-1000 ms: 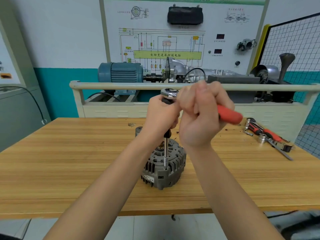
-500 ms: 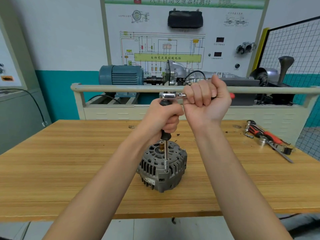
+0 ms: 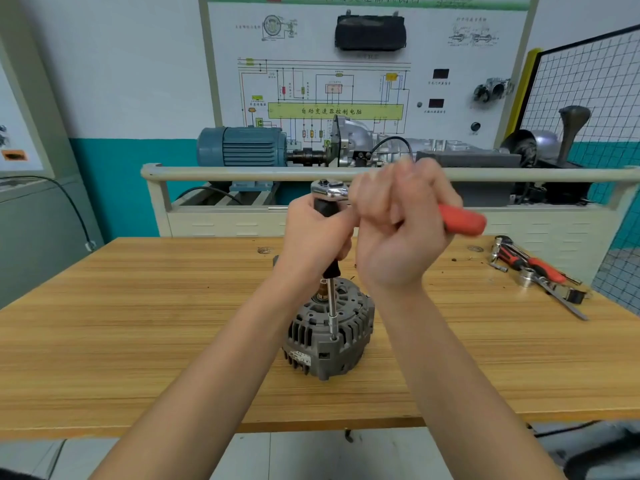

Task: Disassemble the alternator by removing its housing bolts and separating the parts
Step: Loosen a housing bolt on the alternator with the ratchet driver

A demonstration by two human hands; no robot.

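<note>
A grey alternator (image 3: 329,336) stands on the wooden table (image 3: 121,327), its vented housing facing up. A long steel extension bar (image 3: 331,308) rises from a housing bolt near its front rim. My left hand (image 3: 317,237) grips the black upper part of that bar just under the chrome ratchet head (image 3: 329,188). My right hand (image 3: 401,223) grips the ratchet's red handle (image 3: 462,220), which points to the right and slightly down. The bolt itself is hidden under the bar's tip.
Loose tools (image 3: 535,271) with red handles and a socket lie at the table's right. Behind the table stands a railed training bench (image 3: 242,174) with a blue motor (image 3: 242,147) and a wiring-diagram board. A wire-mesh panel (image 3: 588,88) stands at the right.
My right hand has swung the ratchet handle back toward me and to the right, so more of the red handle shows. My left hand still holds the bar on the bolt.
</note>
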